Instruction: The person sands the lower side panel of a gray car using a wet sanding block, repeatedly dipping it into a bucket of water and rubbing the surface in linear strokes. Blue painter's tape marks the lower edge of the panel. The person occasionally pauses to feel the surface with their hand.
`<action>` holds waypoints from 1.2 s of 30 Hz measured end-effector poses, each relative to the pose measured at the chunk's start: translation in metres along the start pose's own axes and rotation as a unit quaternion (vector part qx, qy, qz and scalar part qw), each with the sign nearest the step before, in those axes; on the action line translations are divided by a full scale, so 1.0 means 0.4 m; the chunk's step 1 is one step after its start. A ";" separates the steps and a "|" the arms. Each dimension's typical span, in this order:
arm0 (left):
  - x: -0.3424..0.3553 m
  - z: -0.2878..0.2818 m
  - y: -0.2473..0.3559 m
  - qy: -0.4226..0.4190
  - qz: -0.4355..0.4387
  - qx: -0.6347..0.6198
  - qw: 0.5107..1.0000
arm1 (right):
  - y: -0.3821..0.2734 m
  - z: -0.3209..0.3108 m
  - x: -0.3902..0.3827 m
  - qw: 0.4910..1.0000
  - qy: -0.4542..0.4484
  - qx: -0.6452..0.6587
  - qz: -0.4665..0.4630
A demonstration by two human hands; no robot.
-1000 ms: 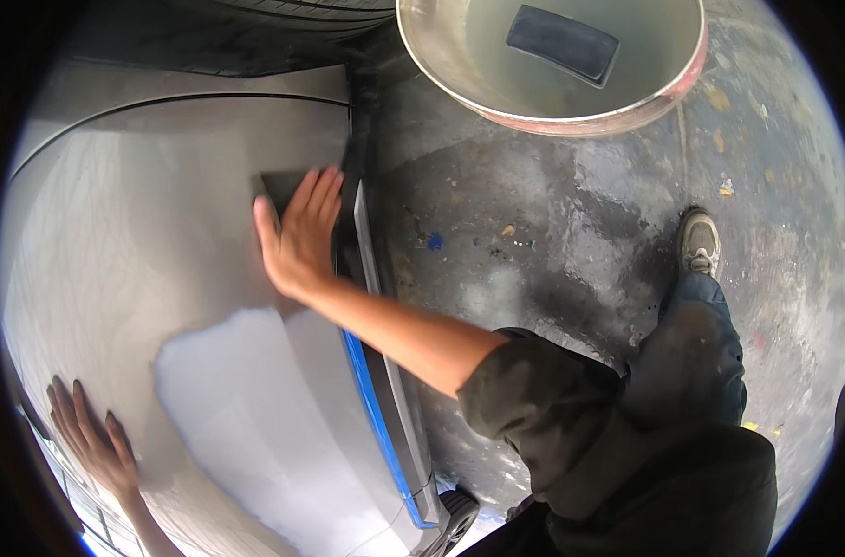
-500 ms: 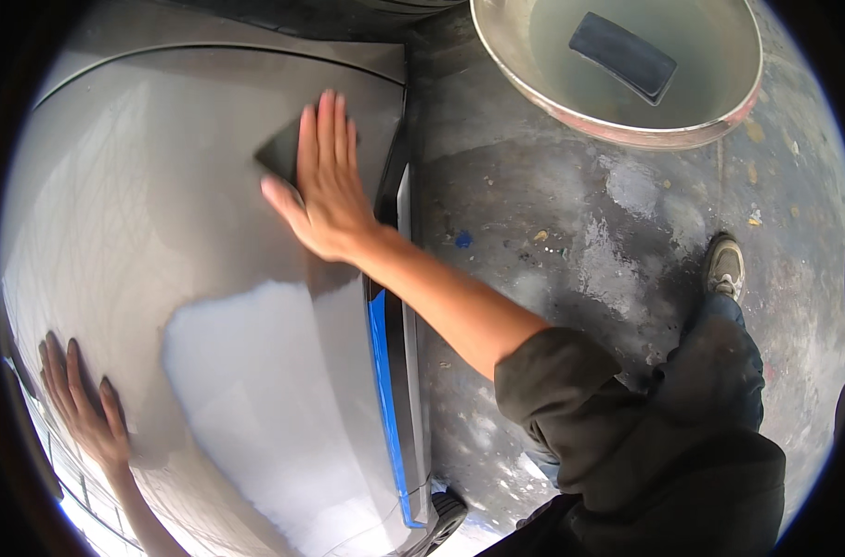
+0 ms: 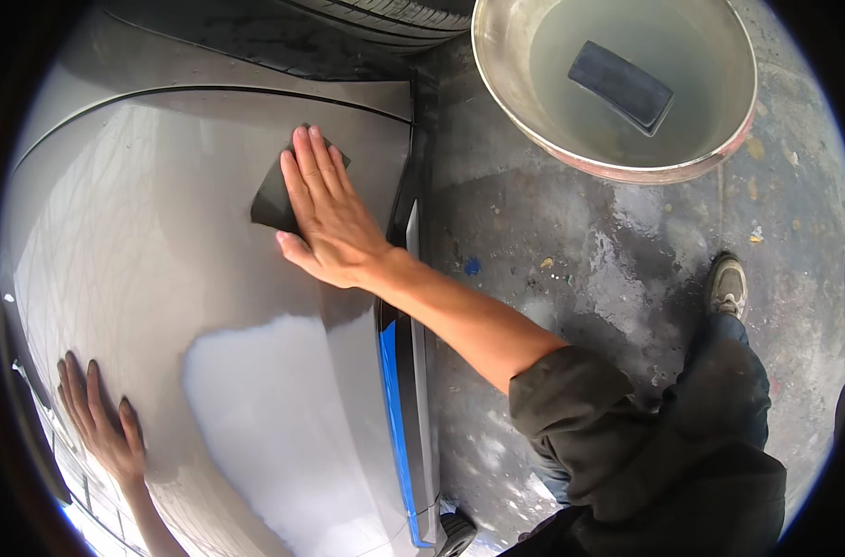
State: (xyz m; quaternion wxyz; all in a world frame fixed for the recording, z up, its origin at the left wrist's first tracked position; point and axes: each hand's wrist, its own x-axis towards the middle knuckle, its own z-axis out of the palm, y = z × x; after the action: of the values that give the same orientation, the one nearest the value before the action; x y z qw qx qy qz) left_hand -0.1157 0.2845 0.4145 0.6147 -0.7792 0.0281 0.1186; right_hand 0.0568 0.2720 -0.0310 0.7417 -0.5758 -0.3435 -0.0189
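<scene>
Right hand (image 3: 334, 227): one, laid flat, palm down, fingers nearly side by side, thumb angled away; clamped on nothing, but spread over a dark sheet.

Dark sheet (image 3: 272, 201): one, thin, square-cornered, pinned between the fingers and the panel; one side showed past the forefinger, a corner past the outer fingers. It lay between the curved seam (image 3: 255, 90) and the pale patch, apart from both.

Left hand (image 3: 105, 432): one, well apart from the right, fingers a little spread, apparently resting on the panel, holding nothing visible.

Grey car panel (image 3: 209, 213): curved, glossy in places, under both hands. Pale patch (image 3: 274, 408): whitish, broad, irregular edge. Blue tape (image 3: 397, 408): one strip along the panel's edge beside the patch.

Step, as judged: rubbing down the grey area with the sheet, probably an abrasive. A further stroke would have called for a flat palm, even pressure and the sheet kept from slipping.

Outlying: basin (image 3: 617, 174), metal-rimmed, with cloudy water; dark block (image 3: 620, 88) in it, floating or sunk could not be told. Tyre (image 3: 376, 20) beyond the seam. Stained floor (image 3: 571, 213), and one shoe (image 3: 727, 286) upon it.
</scene>
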 end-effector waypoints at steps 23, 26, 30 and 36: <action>-0.015 0.009 -0.012 -0.017 0.011 0.004 1.000 | 0.064 -0.047 0.002 0.994 -0.016 0.096 0.053; 0.001 0.005 -0.013 -0.009 0.002 -0.001 1.000 | 0.158 -0.056 -0.063 0.993 0.003 0.058 0.103; 0.003 0.002 -0.011 -0.011 0.002 0.003 1.000 | 0.105 -0.089 -0.030 0.979 -0.038 0.088 0.178; -0.002 0.010 -0.019 -0.006 0.012 0.001 1.000 | 0.149 -0.089 -0.049 0.971 -0.049 0.037 0.230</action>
State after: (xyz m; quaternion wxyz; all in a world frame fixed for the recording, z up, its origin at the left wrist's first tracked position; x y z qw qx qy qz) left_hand -0.1158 0.2900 0.4211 0.6139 -0.7778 0.0343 0.1304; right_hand 0.0844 0.2538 -0.0951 0.7293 -0.6115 -0.2387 0.1930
